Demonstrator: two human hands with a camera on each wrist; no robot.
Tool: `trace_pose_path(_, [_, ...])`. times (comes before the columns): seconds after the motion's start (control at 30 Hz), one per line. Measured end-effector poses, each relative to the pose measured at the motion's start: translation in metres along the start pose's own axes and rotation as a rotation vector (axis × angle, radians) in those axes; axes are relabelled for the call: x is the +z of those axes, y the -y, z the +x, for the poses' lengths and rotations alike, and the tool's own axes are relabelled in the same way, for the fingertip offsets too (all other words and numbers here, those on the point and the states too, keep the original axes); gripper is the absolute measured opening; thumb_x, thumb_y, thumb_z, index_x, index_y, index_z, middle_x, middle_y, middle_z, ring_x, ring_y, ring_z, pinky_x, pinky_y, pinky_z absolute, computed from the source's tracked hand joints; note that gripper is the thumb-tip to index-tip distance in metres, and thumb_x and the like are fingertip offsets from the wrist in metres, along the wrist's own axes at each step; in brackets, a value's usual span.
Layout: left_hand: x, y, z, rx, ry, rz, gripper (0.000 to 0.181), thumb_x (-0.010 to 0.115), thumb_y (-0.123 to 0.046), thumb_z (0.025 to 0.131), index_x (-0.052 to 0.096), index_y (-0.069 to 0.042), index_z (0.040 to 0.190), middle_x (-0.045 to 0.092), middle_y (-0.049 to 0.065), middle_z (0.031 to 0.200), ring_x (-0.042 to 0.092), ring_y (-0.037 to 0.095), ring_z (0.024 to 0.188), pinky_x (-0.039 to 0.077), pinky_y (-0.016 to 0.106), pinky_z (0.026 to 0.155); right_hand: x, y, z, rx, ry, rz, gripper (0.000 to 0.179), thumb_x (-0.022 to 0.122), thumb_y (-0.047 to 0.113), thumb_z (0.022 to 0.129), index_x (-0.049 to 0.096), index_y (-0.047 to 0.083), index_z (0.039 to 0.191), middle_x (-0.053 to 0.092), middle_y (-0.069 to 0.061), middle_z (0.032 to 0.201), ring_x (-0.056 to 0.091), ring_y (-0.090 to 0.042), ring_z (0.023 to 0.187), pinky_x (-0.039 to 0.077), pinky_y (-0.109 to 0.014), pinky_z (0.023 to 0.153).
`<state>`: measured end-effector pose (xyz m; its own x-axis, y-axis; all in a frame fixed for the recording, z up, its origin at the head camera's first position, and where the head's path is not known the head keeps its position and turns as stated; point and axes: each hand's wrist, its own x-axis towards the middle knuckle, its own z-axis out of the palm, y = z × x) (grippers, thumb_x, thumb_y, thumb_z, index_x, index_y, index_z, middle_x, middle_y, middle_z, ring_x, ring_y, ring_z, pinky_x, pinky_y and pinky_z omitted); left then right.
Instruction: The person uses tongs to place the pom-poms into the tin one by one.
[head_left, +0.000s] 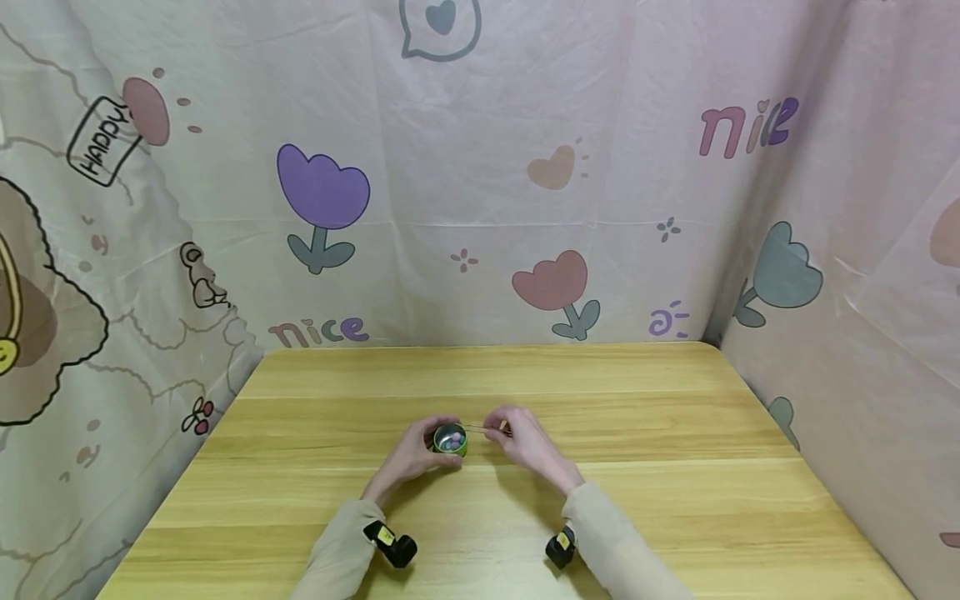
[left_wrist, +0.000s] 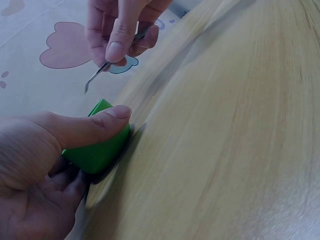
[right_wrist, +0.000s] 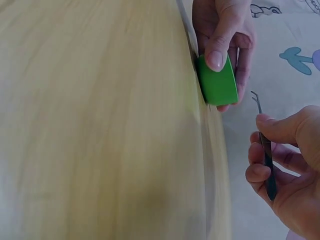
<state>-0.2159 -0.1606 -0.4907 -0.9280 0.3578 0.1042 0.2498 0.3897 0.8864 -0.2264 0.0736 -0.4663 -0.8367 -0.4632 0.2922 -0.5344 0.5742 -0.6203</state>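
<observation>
My left hand grips a small green container from the side, thumb along its near wall. From above, a silvery inside shows, with several small beads in purple and blue-green at the bottom. Slim metal tweezers with bent tips are pinched between the thumb and fingers of my right hand. Their tips are slightly parted with no bead between them, and point left, close to the container's rim. In the left wrist view the tips hang above and beyond the green wall.
Both hands work over a light wood-grain table, around its middle. A printed cloth with flowers and lettering hangs behind the table and along both sides. Each sleeve carries a black wrist camera strapped near the cuff.
</observation>
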Motion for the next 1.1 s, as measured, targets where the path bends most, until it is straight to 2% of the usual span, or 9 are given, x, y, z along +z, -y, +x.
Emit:
trace_pose_path(0.4, [0.0,-0.001,-0.002,0.023,-0.014,0.026,0.067,0.086,-0.005,0.074,0.057,0.006,0.133,0.065,0.024,0.125,0.065,0.032,0.114,0.055,0.031,0.099,-0.024,-0.027,-0.013,0.082,-0.041,-0.049,0.008,0.071,-0.001,0.088,0.074,0.001,0.094,0.075,-0.011,0.092,0.067,-0.016,0.079,0.056,-0.02,0.068])
trace_pose_path(0.67, [0.001,-0.002,0.0,-0.006,-0.007,0.007,0.067,0.087,-0.006,0.074,0.056,0.004,0.134,0.065,0.023,0.127,0.063,0.037,0.117,0.054,0.043,0.103,-0.034,-0.041,-0.019,0.099,-0.038,-0.126,0.011,0.072,-0.002,0.086,0.076,0.003,0.096,0.075,-0.008,0.09,0.066,-0.014,0.08,0.057,-0.024,0.071])
trace_pose_path(0.97, [0.001,-0.002,0.0,-0.01,-0.007,-0.002,0.067,0.087,-0.006,0.074,0.057,0.004,0.133,0.065,0.024,0.128,0.063,0.038,0.118,0.052,0.051,0.105,-0.039,-0.043,-0.023,0.163,-0.014,-0.111,0.012,0.073,-0.002,0.085,0.076,0.005,0.094,0.074,-0.006,0.088,0.062,-0.01,0.075,0.054,-0.02,0.067])
trace_pose_path(1.1, [0.001,-0.002,-0.001,-0.007,-0.006,-0.002,0.067,0.087,-0.006,0.074,0.056,0.004,0.134,0.065,0.024,0.128,0.063,0.038,0.118,0.052,0.052,0.105,-0.04,-0.045,-0.024,0.156,-0.009,-0.12,0.011,0.073,-0.003,0.084,0.075,0.004,0.092,0.074,-0.008,0.087,0.063,-0.01,0.075,0.055,-0.021,0.068])
